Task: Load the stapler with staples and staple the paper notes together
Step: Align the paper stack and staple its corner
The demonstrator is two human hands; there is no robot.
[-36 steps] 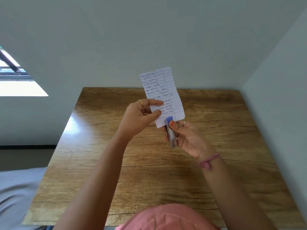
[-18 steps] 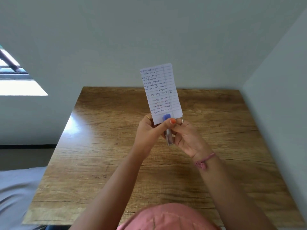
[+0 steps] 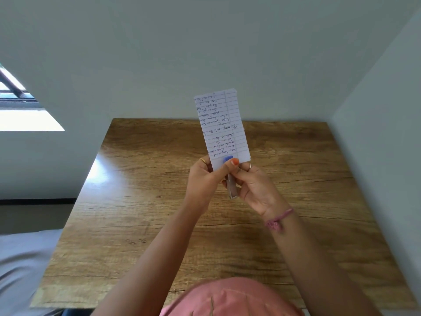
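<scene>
Both hands up above table, meeting mid-air. Left hand pinching bottom edge of paper notes, which stand upright above it, handwriting upside down. Right hand closed round stapler, touching left hand; thumb w/ orange nail pressed on stapler's blue tip, which overlaps notes' bottom edge. Pink band on right wrist. Rings on both hands.
</scene>
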